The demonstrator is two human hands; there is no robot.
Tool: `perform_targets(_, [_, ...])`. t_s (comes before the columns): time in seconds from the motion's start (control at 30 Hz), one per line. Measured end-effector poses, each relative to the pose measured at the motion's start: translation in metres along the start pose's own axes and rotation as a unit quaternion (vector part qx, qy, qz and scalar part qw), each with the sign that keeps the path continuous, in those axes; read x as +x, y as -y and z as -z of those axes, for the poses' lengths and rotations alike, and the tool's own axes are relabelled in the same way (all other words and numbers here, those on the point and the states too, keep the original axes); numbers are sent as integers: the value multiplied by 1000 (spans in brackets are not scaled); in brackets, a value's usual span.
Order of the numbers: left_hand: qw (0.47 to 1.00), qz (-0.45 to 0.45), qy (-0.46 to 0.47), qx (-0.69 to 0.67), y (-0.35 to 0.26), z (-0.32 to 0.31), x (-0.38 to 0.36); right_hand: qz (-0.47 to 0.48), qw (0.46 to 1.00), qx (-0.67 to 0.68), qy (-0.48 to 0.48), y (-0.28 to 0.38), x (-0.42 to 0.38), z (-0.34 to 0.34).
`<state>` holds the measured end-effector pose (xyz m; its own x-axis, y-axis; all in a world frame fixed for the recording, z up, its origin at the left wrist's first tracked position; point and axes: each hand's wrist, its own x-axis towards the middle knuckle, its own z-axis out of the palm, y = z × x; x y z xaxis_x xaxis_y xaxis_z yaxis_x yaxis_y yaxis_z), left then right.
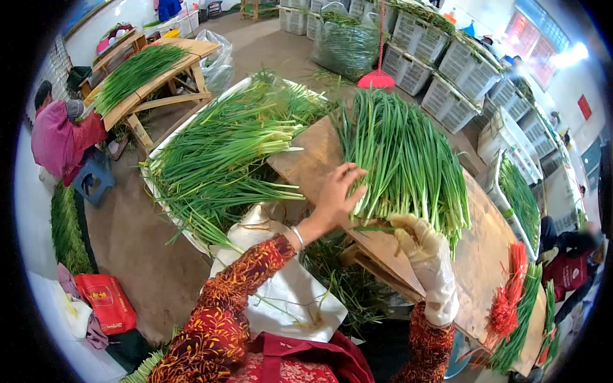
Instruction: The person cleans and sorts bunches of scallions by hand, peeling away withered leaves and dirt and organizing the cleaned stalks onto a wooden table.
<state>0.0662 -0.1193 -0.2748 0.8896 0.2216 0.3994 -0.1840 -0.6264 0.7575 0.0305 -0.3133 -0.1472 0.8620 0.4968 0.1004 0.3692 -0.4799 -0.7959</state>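
Observation:
A broad pile of green stalks [405, 159] lies on the wooden table [479, 255], pale ends toward me. My left hand [338, 195], bare with a bracelet at the wrist, is at the pile's left edge with its fingers apart. At the pale ends is my right hand [421, 246] in a whitish glove, its fingers curled; what they hold, if anything, I cannot make out. Left of the table, a white crate [165, 204] is heaped with loose stalks [236, 147]. Red ties [509, 297] lie on the table beside a bundle of stalks [520, 319].
A person [60, 137] sits at another wooden table [191, 51] on the left, another person [575, 262] is at the far right. Stacked white crates [418, 38] and a red dustpan [377, 78] stand behind. A blue stool [94, 179] and red bag [107, 303] are at left.

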Motion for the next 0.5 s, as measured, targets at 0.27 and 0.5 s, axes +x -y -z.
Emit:
perform_targets(0.27, [978,-161,17,132,-10,-10,-23,170,968,-184,-19,-16,92,-25])
perform_targets(0.5, [966,-220,25,133,7,6,-13,166,906,-387,-34,-67,133,-29])
